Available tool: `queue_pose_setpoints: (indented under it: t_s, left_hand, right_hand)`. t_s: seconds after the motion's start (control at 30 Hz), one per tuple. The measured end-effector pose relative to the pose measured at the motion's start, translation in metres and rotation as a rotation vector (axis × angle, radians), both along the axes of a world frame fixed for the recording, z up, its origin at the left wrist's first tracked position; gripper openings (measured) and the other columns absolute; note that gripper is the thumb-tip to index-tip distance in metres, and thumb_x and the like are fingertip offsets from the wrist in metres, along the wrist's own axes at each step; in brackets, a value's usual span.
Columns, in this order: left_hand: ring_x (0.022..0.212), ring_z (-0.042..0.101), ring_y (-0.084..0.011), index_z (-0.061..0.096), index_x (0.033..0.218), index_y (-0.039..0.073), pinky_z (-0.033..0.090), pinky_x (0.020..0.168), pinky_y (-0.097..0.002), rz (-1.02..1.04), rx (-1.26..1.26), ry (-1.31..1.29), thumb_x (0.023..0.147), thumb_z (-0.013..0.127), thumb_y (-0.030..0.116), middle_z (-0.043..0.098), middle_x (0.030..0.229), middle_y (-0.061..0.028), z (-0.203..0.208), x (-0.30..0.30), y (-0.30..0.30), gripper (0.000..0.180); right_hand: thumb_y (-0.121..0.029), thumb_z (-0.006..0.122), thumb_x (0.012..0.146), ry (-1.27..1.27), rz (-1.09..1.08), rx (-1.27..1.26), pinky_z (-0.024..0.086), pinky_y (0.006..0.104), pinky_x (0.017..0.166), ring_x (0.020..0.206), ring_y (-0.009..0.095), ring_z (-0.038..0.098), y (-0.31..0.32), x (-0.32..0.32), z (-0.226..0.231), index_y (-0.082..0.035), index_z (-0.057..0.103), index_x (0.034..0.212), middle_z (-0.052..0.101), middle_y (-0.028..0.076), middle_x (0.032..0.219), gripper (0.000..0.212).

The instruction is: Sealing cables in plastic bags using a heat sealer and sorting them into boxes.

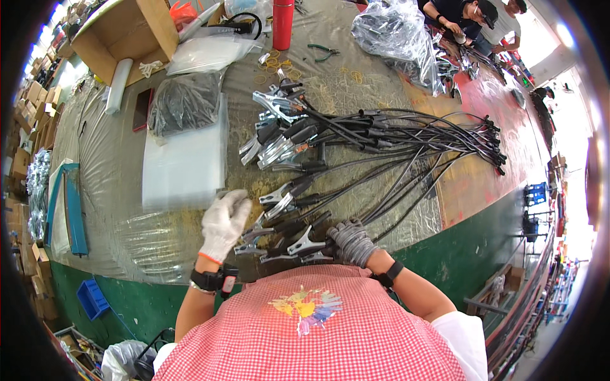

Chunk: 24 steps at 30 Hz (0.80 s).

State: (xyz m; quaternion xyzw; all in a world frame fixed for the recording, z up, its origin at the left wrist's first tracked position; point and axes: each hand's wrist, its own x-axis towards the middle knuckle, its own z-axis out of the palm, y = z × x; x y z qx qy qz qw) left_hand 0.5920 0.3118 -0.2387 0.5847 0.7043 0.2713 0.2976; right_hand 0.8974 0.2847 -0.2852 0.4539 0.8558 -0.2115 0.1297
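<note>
My left hand [223,223], in a white knit glove, hovers between the clear plastic bags [181,168] and the nearest clamps. Its fingers are loosely bent and somewhat apart, with nothing visible in them. In a grey glove, my right hand [354,244] is closed around black cable near the table's front edge, beside a silver spring clamp [306,242] with dark handles. Its grip is partly hidden by the fingers. More metal clamps [279,149] lie piled beyond, and their black cables [406,143] fan out to the right.
A folded dark plastic bag [184,105] lies on the clear ones. Farther back are a cardboard box [127,38], a red cylinder [283,24], green-handled pliers [323,52] and yellow rubber bands [274,65]. Two people [467,19] work at the far right, past a large plastic bag [397,35].
</note>
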Motion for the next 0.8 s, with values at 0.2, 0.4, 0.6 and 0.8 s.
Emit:
queue_pose_setpoints:
  t_s: [0.2, 0.4, 0.6, 0.8]
  left_hand:
    - [0.090, 0.060, -0.0327, 0.061, 0.109, 0.012, 0.049, 0.077, -0.0395, -0.023, 0.233, 0.089, 0.076, 0.067, 0.028, 0.060, 0.106, -0.0149, -0.005, 0.062, 0.060, 0.037]
    - [0.103, 0.058, -0.0347, 0.058, 0.115, 0.002, 0.045, 0.088, -0.0383, 0.179, 0.176, 0.093, 0.082, 0.059, 0.044, 0.059, 0.112, -0.0219, -0.001, 0.053, 0.166, 0.055]
    - [0.102, 0.058, -0.0307, 0.063, 0.112, 0.005, 0.044, 0.091, -0.0348, 0.049, -0.080, 0.129, 0.078, 0.063, 0.040, 0.059, 0.111, -0.0178, -0.020, 0.051, 0.202, 0.050]
    - [0.103, 0.056, -0.0160, 0.064, 0.110, 0.005, 0.043, 0.090, -0.0283, 0.012, -0.170, -0.690, 0.081, 0.065, 0.018, 0.059, 0.108, -0.0076, 0.018, 0.072, 0.175, 0.032]
  right_hand:
    - [-0.041, 0.070, 0.069, 0.252, -0.065, -0.042, 0.047, 0.0431, 0.079, 0.088, 0.033, 0.060, 0.050, 0.032, 0.020, -0.013, 0.064, 0.106, 0.063, 0.012, 0.100, 0.047]
    - [-0.039, 0.069, 0.071, 0.140, -0.683, 0.492, 0.034, 0.0472, 0.094, 0.107, 0.032, 0.050, 0.155, 0.097, 0.013, -0.013, 0.060, 0.112, 0.056, 0.013, 0.110, 0.049]
    - [-0.034, 0.072, 0.068, -0.035, -0.598, 0.453, 0.026, 0.0492, 0.100, 0.110, 0.030, 0.047, 0.187, 0.115, -0.033, -0.015, 0.063, 0.107, 0.056, 0.009, 0.109, 0.045]
    - [-0.031, 0.072, 0.068, 0.461, -0.276, 0.254, 0.044, 0.0422, 0.071, 0.080, 0.030, 0.058, 0.166, 0.065, -0.014, -0.012, 0.065, 0.094, 0.061, 0.010, 0.084, 0.033]
